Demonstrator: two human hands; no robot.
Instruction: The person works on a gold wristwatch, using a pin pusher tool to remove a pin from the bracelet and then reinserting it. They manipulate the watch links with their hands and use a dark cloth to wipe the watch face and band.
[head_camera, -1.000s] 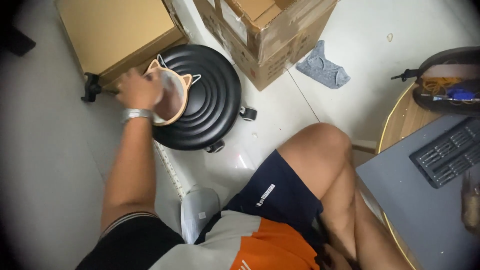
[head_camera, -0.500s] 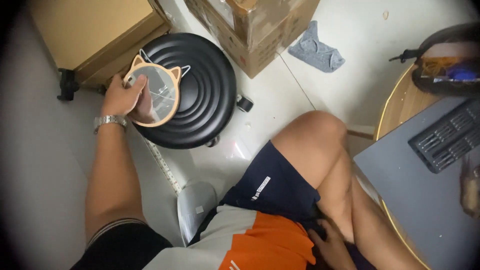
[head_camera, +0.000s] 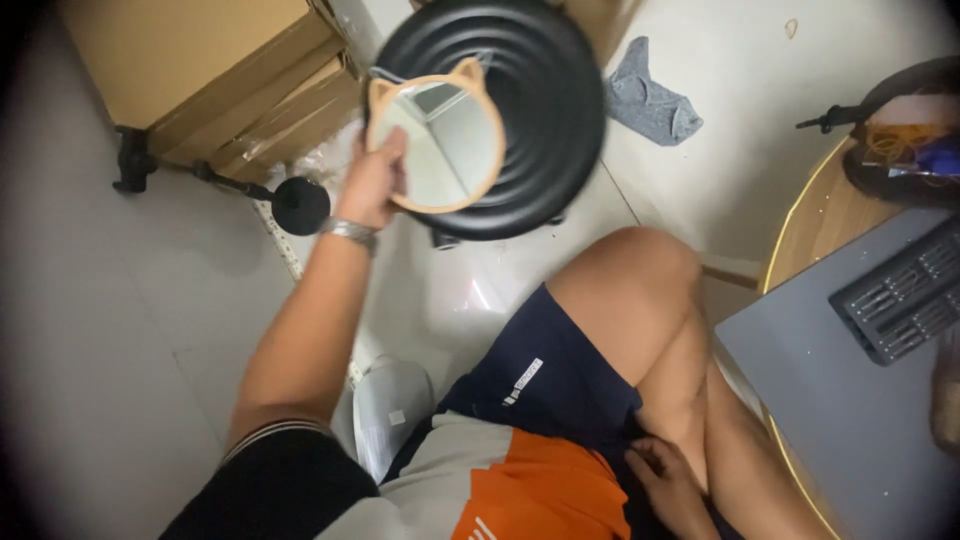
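My left hand (head_camera: 375, 180) grips the left rim of a round mirror (head_camera: 445, 140) with a tan frame and two small cat ears on top. The mirror is lifted above a black round stool (head_camera: 545, 110) with ringed grooves, standing on the pale floor. A metal watch circles my left wrist. My right hand (head_camera: 668, 478) rests low in my lap against my thigh, fingers loosely curled with nothing in them.
Cardboard boxes (head_camera: 215, 75) stand at the upper left beside a black stand (head_camera: 230, 185) with a round base. A grey cloth (head_camera: 650, 100) lies on the floor. At right, a round wooden table (head_camera: 810, 215) carries a grey mat and a black tool tray (head_camera: 900, 290).
My left hand has lifted the mirror off the stool and drawn it nearer, tilting it. The view has shifted, so the stool sits higher and further right.
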